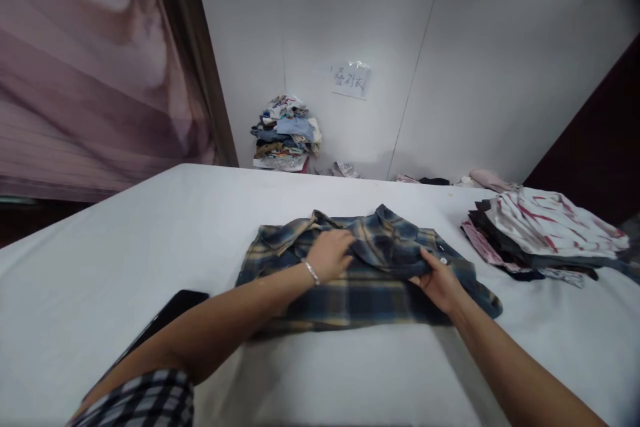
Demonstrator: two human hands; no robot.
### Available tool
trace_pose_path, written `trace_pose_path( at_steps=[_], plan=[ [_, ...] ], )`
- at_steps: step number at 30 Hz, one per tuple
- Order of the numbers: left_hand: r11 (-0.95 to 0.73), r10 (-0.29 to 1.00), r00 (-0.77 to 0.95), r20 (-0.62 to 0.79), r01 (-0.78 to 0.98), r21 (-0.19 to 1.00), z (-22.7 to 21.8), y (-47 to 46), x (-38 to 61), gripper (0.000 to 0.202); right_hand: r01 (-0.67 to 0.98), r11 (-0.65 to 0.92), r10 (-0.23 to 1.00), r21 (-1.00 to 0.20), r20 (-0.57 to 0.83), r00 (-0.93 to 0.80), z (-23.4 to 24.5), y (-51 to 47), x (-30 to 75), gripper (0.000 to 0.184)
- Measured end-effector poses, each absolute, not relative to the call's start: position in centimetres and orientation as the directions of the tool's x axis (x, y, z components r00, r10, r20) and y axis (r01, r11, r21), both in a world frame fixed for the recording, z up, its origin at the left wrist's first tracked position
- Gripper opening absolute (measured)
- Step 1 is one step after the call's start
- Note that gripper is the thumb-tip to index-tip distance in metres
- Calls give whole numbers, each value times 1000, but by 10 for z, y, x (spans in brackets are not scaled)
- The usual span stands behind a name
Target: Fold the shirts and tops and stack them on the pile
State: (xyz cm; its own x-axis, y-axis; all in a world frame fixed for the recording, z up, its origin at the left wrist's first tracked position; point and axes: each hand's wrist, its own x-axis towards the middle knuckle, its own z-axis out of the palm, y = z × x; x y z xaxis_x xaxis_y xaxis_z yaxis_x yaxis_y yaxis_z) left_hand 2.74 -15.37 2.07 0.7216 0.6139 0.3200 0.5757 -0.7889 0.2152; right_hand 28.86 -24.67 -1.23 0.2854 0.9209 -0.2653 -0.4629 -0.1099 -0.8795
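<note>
A blue, yellow and dark plaid shirt [350,300] lies partly folded on the white table, its collar side toward the far edge and a button showing at the right. My left hand [330,255], with a bracelet at the wrist, has its fingers curled on the gathered cloth at the shirt's middle; its fingertips are partly hidden. To the right, my right hand [437,283] pinches a fold of the same shirt between thumb and fingers, lifting it slightly.
The white table [125,247] stretches to a grey wall. A folded clothes pile [555,227] sits at the right. Beyond the far edge stands a taller clothes stack [287,133]. A dark flat object [175,307] lies beside my left forearm. A pink curtain [90,80] hangs left.
</note>
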Motion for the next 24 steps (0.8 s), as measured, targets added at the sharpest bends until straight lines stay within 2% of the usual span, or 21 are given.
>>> trace_pose_path(
  at_steps=[3, 7, 10, 14, 19, 21, 24],
  plan=[
    [-555, 813, 516, 269, 827, 93, 12, -111, -21, 44, -526, -64, 966, -848, -184, 179, 12, -230, 306, 18],
    [-316, 944, 313, 106, 949, 14, -4, -76, -54, 36, -556, 22, 988, -831, -65, 137, 62, -181, 317, 25],
    [-212, 977, 211, 43, 977, 16, -2, -53, -62, 32, -499, 88, 985, -862, 2, 171, 98, -127, 319, 32],
    [-72, 995, 68, 68, 996, 60, 24, -3, -69, 39, -372, 197, 962, -907, 106, 250, 147, -53, 325, 42],
    [79, 975, -112, 191, 982, 173, 56, 57, -77, 39, -372, 512, 843, -774, 371, 389, 204, -7, 342, 46],
    [73, 970, -112, 213, 980, 185, 57, 68, -78, 38, -364, 551, 818, -751, 399, 415, 211, -7, 348, 46],
    [45, 979, -78, 186, 984, 175, 49, 72, -78, 36, -356, 537, 817, -765, 367, 444, 206, -15, 356, 44]
  ],
)
